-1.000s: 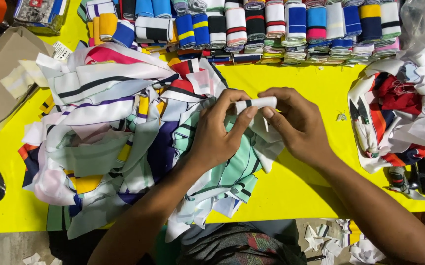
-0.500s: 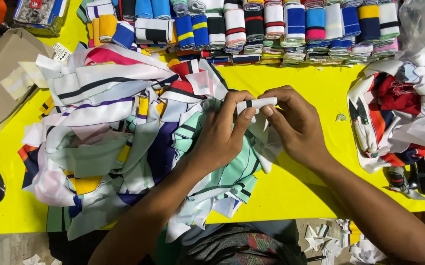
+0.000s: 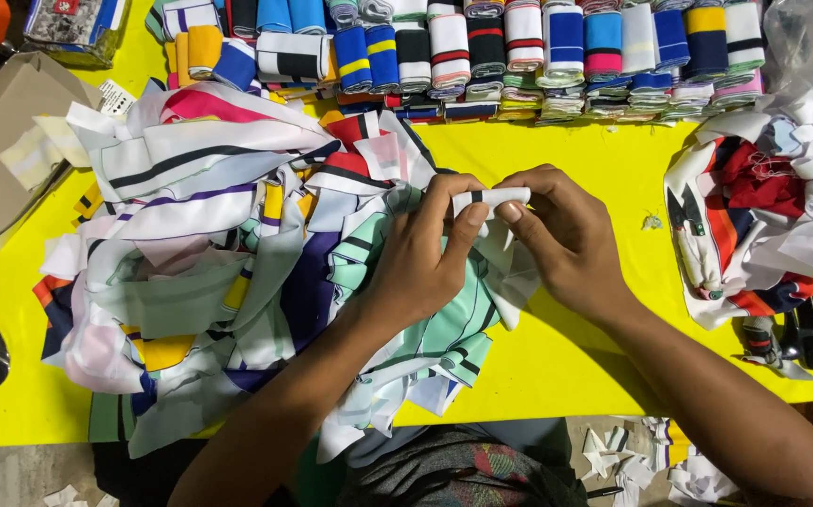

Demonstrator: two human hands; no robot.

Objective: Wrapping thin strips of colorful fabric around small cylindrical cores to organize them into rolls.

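Both hands meet over a yellow table (image 3: 604, 160). My left hand (image 3: 421, 258) and my right hand (image 3: 561, 235) pinch a narrow white fabric strip (image 3: 491, 198) with a dark stripe, folded between the thumbs and fingertips. Its loose end hangs down between the palms. Under my left forearm lies a big loose heap of striped fabric strips (image 3: 228, 253) in white, mint, purple, red and yellow.
Rows of folded striped fabric rolls (image 3: 519, 47) line the far edge. A second heap of strips (image 3: 773, 207) lies at the right, with small black snips (image 3: 683, 211) beside it. A brown cardboard box (image 3: 3, 141) sits at the left. Paper scraps litter the floor below.
The hands have shifted slightly left and tightened the fold in the white strip; the strip now lies flatter between the fingertips. The heaps have not moved.
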